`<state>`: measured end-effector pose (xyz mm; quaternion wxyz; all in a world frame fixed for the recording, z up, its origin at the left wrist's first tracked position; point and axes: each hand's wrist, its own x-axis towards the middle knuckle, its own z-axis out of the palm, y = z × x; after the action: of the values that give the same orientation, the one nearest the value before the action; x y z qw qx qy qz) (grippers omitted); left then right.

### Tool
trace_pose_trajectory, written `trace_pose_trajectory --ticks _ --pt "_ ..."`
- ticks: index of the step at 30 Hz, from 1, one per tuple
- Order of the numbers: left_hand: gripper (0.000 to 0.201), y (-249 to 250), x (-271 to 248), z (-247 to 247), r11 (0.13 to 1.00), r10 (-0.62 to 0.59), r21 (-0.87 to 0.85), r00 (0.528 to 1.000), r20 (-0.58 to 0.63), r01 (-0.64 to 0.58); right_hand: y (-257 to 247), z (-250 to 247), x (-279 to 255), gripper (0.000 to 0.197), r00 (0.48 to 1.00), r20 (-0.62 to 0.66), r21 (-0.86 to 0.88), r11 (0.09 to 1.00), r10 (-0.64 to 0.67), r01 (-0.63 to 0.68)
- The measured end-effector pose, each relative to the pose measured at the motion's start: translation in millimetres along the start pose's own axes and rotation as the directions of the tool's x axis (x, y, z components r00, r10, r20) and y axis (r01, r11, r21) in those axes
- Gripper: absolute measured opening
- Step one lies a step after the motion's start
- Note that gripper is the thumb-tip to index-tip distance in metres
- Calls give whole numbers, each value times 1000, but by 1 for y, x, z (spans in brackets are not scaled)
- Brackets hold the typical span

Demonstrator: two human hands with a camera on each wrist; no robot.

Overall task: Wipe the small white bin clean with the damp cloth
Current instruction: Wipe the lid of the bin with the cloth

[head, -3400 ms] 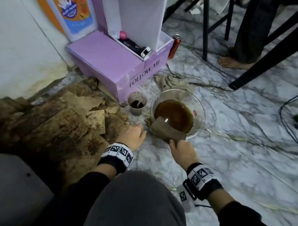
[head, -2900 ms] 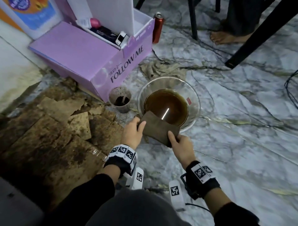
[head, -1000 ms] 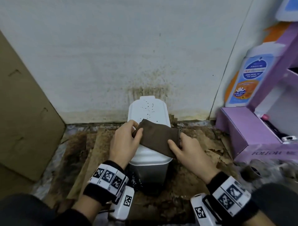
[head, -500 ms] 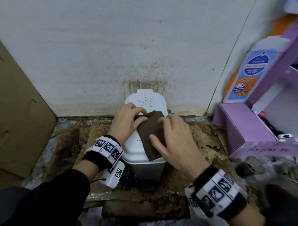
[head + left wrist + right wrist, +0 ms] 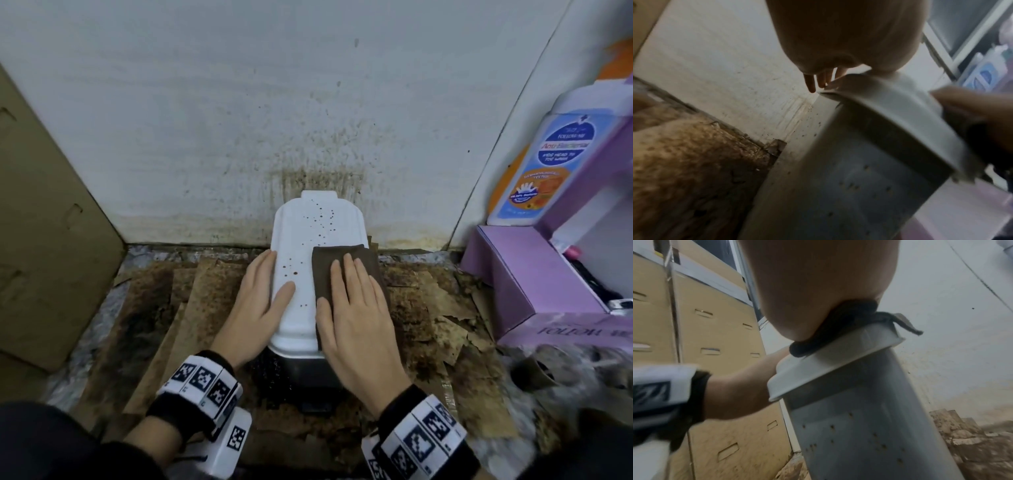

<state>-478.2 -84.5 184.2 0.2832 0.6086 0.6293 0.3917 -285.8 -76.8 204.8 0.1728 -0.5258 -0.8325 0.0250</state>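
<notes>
The small white bin (image 5: 298, 274) stands on stained cardboard (image 5: 191, 308) laid on the floor, its back edge close to a spattered wall (image 5: 239, 120). Its closed lid runs lengthwise away from the person toward the wall and carries brown specks across the centre and far end. The grey body below the lid is also speckled, as both wrist views show.

The damp cloth (image 5: 329, 267) lies flat on the right half of the lid. The right hand (image 5: 352, 308) presses it down with straight, spread fingers; no curl or pinch is visible. The left hand (image 5: 260, 301) rests open against the left edge of the lid, thumb on top, apparently steadying the bin.

Most specks lie left of and beyond the cloth. The right hand is therefore the working hand, and the next stroke likely runs along the lid's long axis, toward the wall, then across to the left.

A purple box (image 5: 534, 274) and a bottle (image 5: 548, 154) stand to the right, well apart.
</notes>
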Motion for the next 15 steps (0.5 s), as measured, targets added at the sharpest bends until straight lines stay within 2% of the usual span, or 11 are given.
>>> trace_pose_trajectory --ticks 4,8,11,15 --pt "106 -4 -3 3 1000 -21 -16 998 60 22 10 -10 22 65 993 118 58 998 -22 15" --pt "135 -3 -4 0 999 -27 39 992 124 22 24 -13 49 65 980 198 119 993 -31 7" --pt "147 -3 -2 -3 998 -27 63 988 151 18 30 -10 62 66 970 241 164 986 -33 -7" --pt "151 -2 -3 -4 996 -26 87 984 174 11 30 -7 56 66 975 223 180 983 -18 -23"
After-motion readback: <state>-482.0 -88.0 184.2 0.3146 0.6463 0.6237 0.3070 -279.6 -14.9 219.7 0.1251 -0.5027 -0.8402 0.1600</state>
